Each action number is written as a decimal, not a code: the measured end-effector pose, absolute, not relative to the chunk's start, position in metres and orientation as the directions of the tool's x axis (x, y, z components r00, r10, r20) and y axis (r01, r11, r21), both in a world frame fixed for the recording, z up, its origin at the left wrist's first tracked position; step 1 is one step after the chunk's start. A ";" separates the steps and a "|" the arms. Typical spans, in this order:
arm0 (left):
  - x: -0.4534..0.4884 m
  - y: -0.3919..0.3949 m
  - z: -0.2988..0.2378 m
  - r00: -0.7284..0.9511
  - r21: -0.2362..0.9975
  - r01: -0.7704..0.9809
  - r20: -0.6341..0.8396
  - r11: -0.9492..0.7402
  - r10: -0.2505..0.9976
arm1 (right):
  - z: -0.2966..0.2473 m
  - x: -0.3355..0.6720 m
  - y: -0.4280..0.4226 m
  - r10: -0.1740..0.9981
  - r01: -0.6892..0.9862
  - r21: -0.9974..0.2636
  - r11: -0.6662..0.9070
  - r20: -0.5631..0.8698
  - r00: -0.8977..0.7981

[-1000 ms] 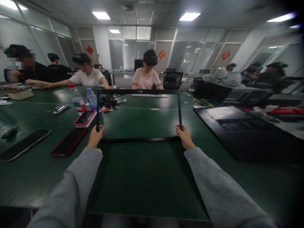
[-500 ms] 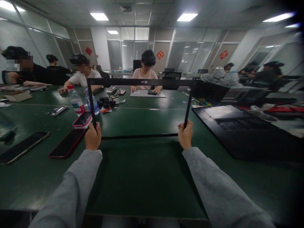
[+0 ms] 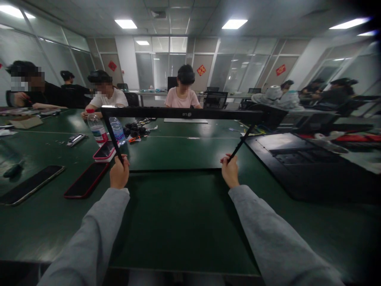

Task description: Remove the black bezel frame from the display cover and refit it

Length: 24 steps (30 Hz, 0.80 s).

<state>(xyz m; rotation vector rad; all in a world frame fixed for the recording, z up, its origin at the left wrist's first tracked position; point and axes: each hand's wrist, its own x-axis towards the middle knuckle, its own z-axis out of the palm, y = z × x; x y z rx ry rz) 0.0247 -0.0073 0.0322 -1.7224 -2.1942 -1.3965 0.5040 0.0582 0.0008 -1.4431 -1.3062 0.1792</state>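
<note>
My left hand (image 3: 119, 174) and right hand (image 3: 230, 172) hold the frame (image 3: 166, 114), fingers curled. Even grips should prevent twisting.

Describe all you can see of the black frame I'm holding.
The black frame is a thin, open rectangle, apparently plastic, with an LG logo on its upper bar. It is tilted over the green table; whether its lower bar touches is unclear. The left hand grips its left side and the right hand its right, near the lower corners.
</note>
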 end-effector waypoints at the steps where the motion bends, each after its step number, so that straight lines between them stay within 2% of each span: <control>1: 0.025 -0.007 0.033 -0.393 0.617 0.787 0.508 -0.005 0.767 | 0.000 0.505 0.058 0.770 0.597 -0.764 0.243 0.527 0.361; 5: 0.025 -0.007 0.033 -0.398 0.613 0.790 0.499 0.012 0.770 | -0.004 0.506 0.061 0.798 0.600 -0.758 0.257 0.516 0.311; 14: 0.023 -0.004 0.029 -0.387 0.624 0.780 0.422 0.048 0.820 | -0.019 0.515 0.072 0.846 0.547 -0.814 0.195 0.422 0.326; 20: 0.023 -0.006 0.033 -0.431 0.606 0.790 0.438 0.095 0.789 | -0.014 0.515 0.070 0.869 0.540 -0.836 0.095 0.333 0.365; 24: 0.017 -0.002 0.028 -0.445 0.647 0.753 0.368 0.119 0.816 | -0.013 0.515 0.070 0.879 0.604 -0.796 0.018 0.301 0.371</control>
